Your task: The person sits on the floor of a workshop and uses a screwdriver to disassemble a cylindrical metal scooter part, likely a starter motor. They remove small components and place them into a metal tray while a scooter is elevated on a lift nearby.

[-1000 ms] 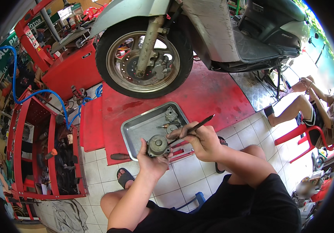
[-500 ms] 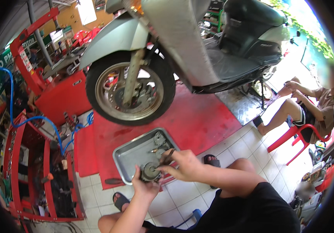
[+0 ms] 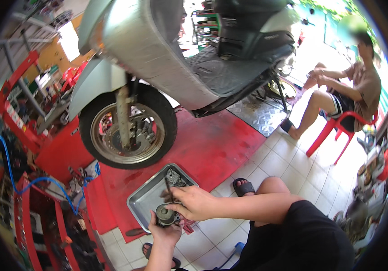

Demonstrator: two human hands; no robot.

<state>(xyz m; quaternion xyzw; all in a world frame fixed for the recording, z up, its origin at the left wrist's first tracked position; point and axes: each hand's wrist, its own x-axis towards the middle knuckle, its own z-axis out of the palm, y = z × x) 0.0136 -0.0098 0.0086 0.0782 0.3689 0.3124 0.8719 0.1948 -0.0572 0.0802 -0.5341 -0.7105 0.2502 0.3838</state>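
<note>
Low in the head view, my left hand (image 3: 164, 232) cradles a round grey metal housing (image 3: 164, 212) from underneath. My right hand (image 3: 193, 203) grips a slim dark rod-like tool (image 3: 167, 182), its thumb reaching to the top of the housing. Just beyond both hands lies a steel tray (image 3: 137, 199) holding small metal parts (image 3: 173, 175), partly hidden by the right hand.
A scooter (image 3: 158, 63) stands over a red platform (image 3: 223, 144) beyond the tray. At right a person (image 3: 361, 86) sits on a red chair (image 3: 327, 135). A red rack (image 3: 25, 221) and blue hose (image 3: 6, 151) are at left. My sandaled feet (image 3: 243, 187) rest on floor tiles.
The view has tilted up, showing more of the scooter and seated person. The tool in my right hand has swung from slanting rightward to nearly upright; my left hand still holds the housing.
</note>
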